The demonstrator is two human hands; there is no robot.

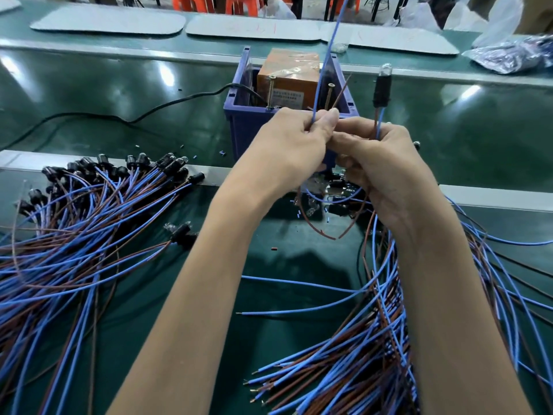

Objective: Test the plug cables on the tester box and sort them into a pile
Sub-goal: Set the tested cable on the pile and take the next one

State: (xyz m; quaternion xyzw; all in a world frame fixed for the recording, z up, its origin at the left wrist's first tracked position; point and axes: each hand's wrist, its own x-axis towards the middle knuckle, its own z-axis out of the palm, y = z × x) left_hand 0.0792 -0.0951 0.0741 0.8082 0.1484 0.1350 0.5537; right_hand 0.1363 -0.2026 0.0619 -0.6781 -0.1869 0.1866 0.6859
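I judge the job roughly half done. A fanned pile of blue-and-brown cables with black sockets (89, 211) lies at the left of the green counter (478, 130). A comparable loose bundle of blue-and-brown cables (386, 324) lies under my right forearm, likely untested.

My left grip (287, 142) pinches a thin blue wire (327, 55) and a thin brown wire (341, 91), raised by the 2 screws (271, 91) of the orange tester box (287, 79) in its blue plastic bin (239, 121). My right grip (383, 163) clasps a black bulb-tipped socket cable (380, 88) upright.

The box's label is too blurred to read.
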